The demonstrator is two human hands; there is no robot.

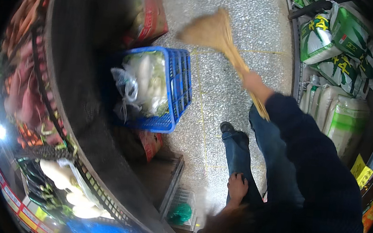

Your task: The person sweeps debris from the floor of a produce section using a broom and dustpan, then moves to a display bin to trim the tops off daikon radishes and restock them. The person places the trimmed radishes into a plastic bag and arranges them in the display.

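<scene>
A straw broom point(225, 42) with a long bound handle is gripped in my right hand point(255, 84). Its fanned bristles, blurred at the left tip, are over the speckled floor point(206, 118). My left hand point(237, 187) rests on the leg of my jeans point(238, 155), fingers somewhat apart and holding nothing. Left of the broom is a blue plastic basket point(179, 85) with pale vegetables in clear plastic bags point(146, 79).
Red cardboard boxes point(153, 19) stand by the basket. A white crate point(182, 198) with a green bag point(181, 213) is lower down. Bagged goods point(346, 121) fill the right shelf. A stand of sweet potatoes point(31, 96) and white radishes point(56, 174) lines the left.
</scene>
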